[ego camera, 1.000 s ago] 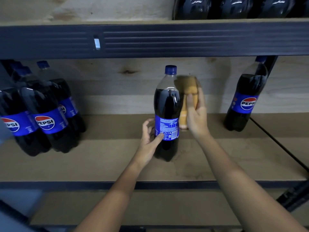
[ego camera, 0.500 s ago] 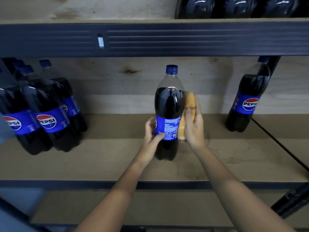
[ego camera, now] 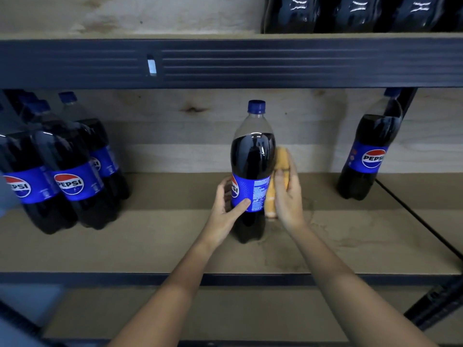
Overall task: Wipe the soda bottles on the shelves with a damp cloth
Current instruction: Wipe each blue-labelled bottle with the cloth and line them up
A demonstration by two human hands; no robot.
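Item: full soda bottle [ego camera: 251,169], upright mid-shelf [ego camera: 150,236], likely heavy and slick; your left hand [ego camera: 226,209] grips its label band, your right hand [ego camera: 288,199] presses the cloth [ego camera: 280,166] against its side.

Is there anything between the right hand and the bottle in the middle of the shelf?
Only the orange cloth, as intended: the right hand presses it against the middle bottle's right side. The left hand grips the label directly. Nothing else visible intervenes.
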